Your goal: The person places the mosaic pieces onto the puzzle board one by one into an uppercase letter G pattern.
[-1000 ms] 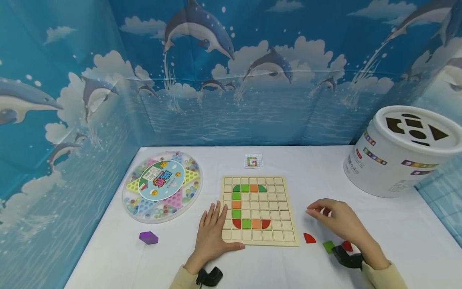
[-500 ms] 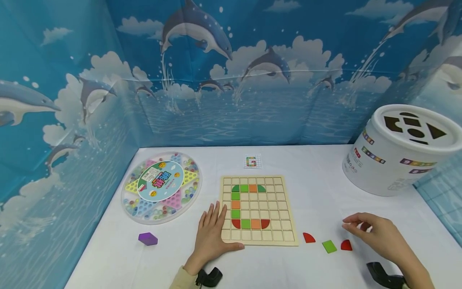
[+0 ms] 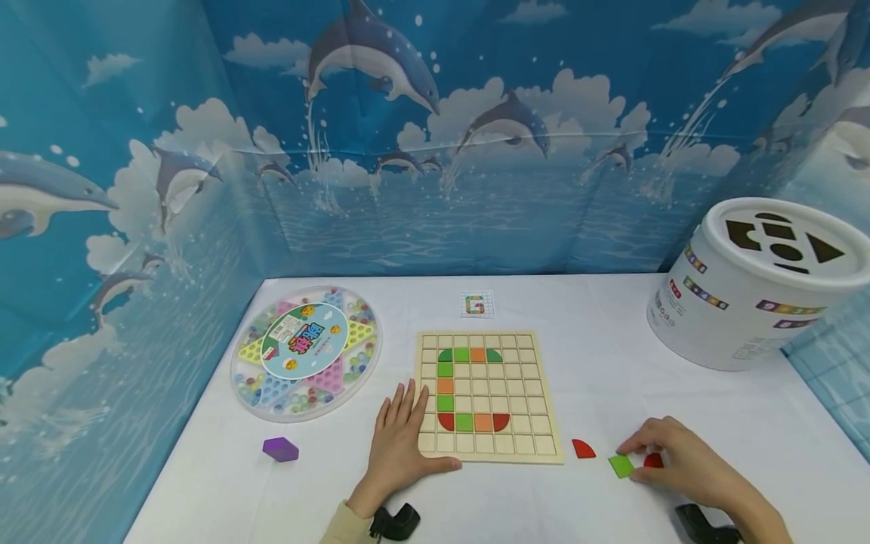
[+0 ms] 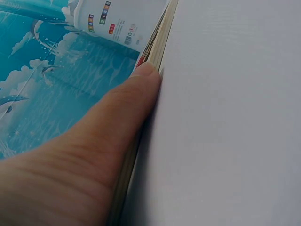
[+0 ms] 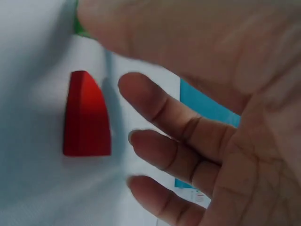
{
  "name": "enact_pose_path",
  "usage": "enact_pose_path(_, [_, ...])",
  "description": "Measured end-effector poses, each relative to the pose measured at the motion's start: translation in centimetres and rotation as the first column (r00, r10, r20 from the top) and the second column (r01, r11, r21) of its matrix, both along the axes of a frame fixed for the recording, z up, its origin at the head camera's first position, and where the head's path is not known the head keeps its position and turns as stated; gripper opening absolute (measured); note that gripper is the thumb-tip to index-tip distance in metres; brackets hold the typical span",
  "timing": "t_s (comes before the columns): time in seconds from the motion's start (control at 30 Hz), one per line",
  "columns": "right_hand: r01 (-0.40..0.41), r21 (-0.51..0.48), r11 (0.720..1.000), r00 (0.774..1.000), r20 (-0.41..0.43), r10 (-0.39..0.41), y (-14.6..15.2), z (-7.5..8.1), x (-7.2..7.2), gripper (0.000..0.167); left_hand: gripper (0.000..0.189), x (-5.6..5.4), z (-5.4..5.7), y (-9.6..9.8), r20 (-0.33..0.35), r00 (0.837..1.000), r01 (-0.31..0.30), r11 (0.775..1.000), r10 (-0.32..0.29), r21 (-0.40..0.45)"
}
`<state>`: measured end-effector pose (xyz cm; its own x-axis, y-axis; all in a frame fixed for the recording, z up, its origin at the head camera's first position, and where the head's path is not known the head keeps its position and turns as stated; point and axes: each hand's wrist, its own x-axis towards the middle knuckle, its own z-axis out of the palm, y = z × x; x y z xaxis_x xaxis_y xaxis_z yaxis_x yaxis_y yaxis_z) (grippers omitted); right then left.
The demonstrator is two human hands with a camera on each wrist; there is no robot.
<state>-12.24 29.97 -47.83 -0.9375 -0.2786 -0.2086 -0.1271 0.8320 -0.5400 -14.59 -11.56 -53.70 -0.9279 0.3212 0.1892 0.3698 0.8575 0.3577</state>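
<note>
A wooden grid board [image 3: 516, 387] lies on the table, with green, orange and red tiles set in a C-like outline. My left hand [image 3: 399, 446] rests with spread fingers at its front-left corner. In the left wrist view the left thumb [image 4: 127, 101] lies along the board's edge. My right hand [image 3: 686, 461] has thumb and index finger at two sides of a green square tile [image 3: 621, 465], pinching it. Under that hand lies a red quarter-round tile [image 3: 653, 460], partly covered, with the other fingers held off it. A second red quarter-round tile [image 3: 583, 449] lies nearer the board.
Behind the board is a small pattern card [image 3: 477, 304]. A round, marble-filled game box [image 3: 306, 353] and a purple block [image 3: 280, 449] are on the left. A large white bucket [image 3: 741, 302] stands at the back right, before a dolphin-print curtain [image 3: 421, 219].
My right hand went from beside the board out to the right, then came down and back left onto the green square tile. The left hand stayed in place.
</note>
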Motion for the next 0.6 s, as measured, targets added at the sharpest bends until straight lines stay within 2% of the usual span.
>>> enact_pose_path(0.17, [-0.003, 0.006, 1.000, 1.000, -0.006, 0.003, -0.1, -0.2, -0.3, 0.026, 0.120, 0.0, 0.0, 0.0, 0.008, 1.000, 0.001, 1.000, -0.002, 0.014])
enact_pose_path(0.43, [0.051, -0.002, 0.999, 0.998, 0.031, -0.051, -0.9, -0.2, -0.8, 0.026, 0.120, 0.1, 0.1, 0.1, 0.004, 1.000, 0.002, 1.000, -0.003, 0.016])
enact_pose_path(0.6, [0.094, -0.019, 0.995, 0.995, 0.024, -0.093, -1.3, -0.1, -0.9, 0.023, 0.120, 0.1, 0.1, 0.1, 0.003, 1.000, -0.001, 1.000, 0.001, 0.006])
